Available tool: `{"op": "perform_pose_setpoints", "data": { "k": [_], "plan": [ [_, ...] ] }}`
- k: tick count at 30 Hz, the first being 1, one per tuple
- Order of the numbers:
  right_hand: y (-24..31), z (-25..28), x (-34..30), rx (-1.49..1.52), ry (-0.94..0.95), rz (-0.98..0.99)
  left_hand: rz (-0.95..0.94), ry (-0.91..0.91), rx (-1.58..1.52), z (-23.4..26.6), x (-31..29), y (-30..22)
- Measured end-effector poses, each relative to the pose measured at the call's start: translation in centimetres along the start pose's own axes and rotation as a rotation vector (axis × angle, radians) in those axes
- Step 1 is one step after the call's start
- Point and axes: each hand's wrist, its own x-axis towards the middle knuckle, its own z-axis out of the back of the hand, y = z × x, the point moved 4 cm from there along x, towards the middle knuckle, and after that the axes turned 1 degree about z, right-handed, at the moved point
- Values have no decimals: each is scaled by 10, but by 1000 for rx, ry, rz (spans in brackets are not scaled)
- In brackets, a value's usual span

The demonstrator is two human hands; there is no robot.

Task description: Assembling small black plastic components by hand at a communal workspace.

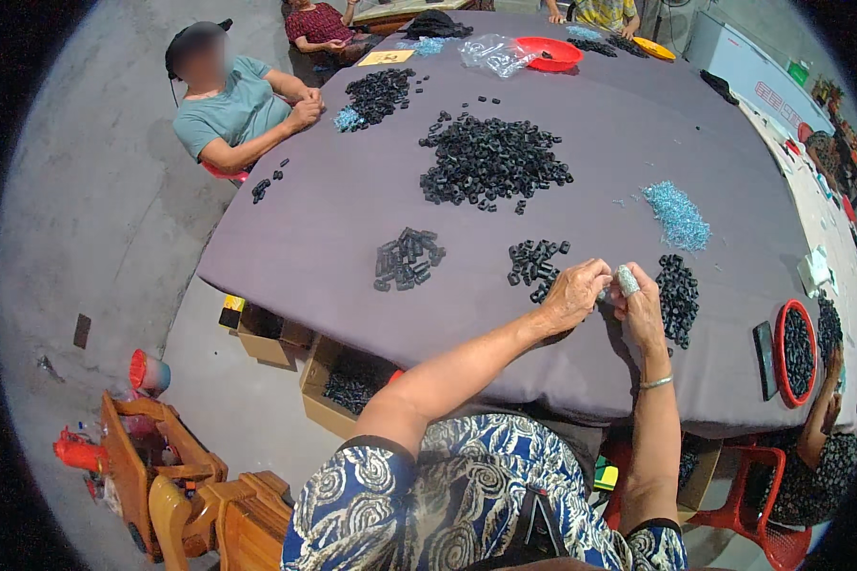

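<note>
Close together over the table [333, 181], my left hand [576, 292] and my right hand [640, 306] meet with their fingers pinched. Whatever sits between the fingertips is too small and too covered to make out. A pale silvery wrap covers one digit of my right hand, and a bangle circles that wrist. Small black cylindrical parts [533, 262] lie just beyond my left hand. Another pile of black parts [677, 300] is right beside my right hand. Farther off is a heap of small light-blue pieces [677, 217].
A big black heap [493, 160] occupies the table's middle, with a smaller pile of longer black pieces [409, 259] nearer left. At right are a dark phone-like slab [764, 360] and a red-rimmed basket [782, 354]. A co-worker [233, 109] sits far left. Cardboard boxes [314, 390] stand below the edge.
</note>
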Motion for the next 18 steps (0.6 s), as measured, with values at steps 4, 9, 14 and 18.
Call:
{"op": "perform_pose_setpoints", "data": {
  "k": [4,9,14,18],
  "plan": [
    [-1,5,0,-100,29,51,66,30,-62,1,-1,-5],
    [-5,5,2,-159,37,90,-6,20,-25,1,-1,-6],
    [-9,6,5,-161,34,69,27,22,-40,0,-1,-4],
    [-9,7,6,-191,19,101,212,71,-159,0,-2,-3]
  ]
}}
